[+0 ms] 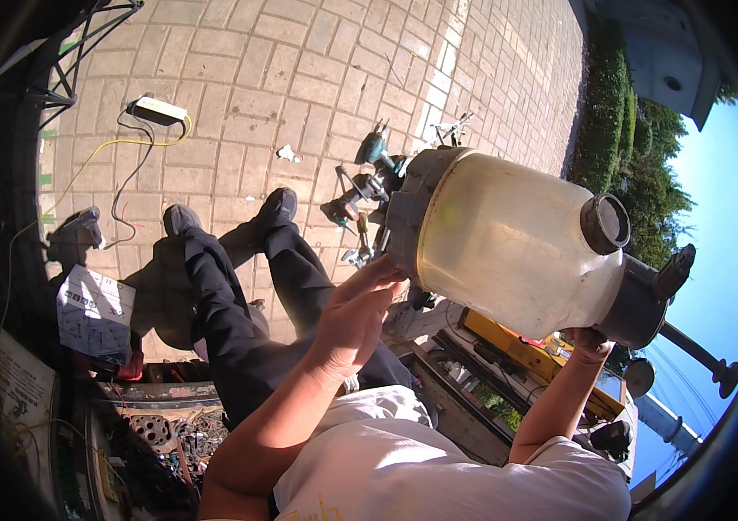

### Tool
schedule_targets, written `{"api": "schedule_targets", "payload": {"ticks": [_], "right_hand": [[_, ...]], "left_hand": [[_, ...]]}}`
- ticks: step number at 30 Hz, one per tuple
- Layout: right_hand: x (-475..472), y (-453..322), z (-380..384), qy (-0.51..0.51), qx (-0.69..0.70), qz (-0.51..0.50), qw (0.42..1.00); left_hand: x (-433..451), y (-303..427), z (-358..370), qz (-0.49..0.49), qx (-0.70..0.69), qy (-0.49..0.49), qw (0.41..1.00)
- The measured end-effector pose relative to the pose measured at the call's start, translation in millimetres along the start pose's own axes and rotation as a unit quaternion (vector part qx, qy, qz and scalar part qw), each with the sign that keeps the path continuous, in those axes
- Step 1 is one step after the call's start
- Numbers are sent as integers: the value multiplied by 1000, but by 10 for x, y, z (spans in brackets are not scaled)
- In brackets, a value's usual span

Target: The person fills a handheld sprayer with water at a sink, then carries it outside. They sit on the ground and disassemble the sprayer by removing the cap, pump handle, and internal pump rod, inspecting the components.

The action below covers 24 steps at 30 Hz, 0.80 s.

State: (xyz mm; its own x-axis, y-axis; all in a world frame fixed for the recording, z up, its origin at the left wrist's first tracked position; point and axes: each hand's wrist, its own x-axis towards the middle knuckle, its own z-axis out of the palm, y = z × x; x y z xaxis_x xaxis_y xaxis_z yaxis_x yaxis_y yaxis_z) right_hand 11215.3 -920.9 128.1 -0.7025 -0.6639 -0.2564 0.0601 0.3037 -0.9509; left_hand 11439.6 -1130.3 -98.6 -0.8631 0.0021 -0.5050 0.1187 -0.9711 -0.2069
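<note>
A translucent, yellowed plastic tank [505,234] of a hand-pump fluid extractor or sprayer is held up, lying nearly sideways. It has a grey base [411,208], a dark screw cap [605,223] on its shoulder and a dark pump head [636,303] at the other end. From behind that head a rod with a knobbed handle [701,359] sticks out. My left hand [359,319] has its fingertips bent at the base's lower edge. My right hand [587,343] grips beneath the neck by the pump head, its fingers partly hidden.
Cordless drills [375,150] and other hand tools [359,244] lie on the brick paving [238,117]. A power strip [159,109] with cables is farther left. Beside my legs stand a carton [96,306] and a tray of metal parts [173,443]. A yellow case [505,342] sits at right.
</note>
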Motion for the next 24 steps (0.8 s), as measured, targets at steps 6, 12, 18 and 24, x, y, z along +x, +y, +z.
{"api": "schedule_targets", "payload": {"ticks": [6, 12, 18, 24], "right_hand": [[5, 12, 39, -6, 2, -3, 1000], [33, 21, 95, -8, -1, -4, 1000], [62, 79, 271, -7, -10, -6, 1000], [38, 310, 569, 178, 48, 175, 967]], "left_hand": [[-3, 17, 13, 1, -9, -1, 1000], [-12, 35, 29, 0, -7, 19, 1000], [47, 4, -76, 26, 12, 27, 999], [876, 448, -372, 4, 101, 76, 992]]}}
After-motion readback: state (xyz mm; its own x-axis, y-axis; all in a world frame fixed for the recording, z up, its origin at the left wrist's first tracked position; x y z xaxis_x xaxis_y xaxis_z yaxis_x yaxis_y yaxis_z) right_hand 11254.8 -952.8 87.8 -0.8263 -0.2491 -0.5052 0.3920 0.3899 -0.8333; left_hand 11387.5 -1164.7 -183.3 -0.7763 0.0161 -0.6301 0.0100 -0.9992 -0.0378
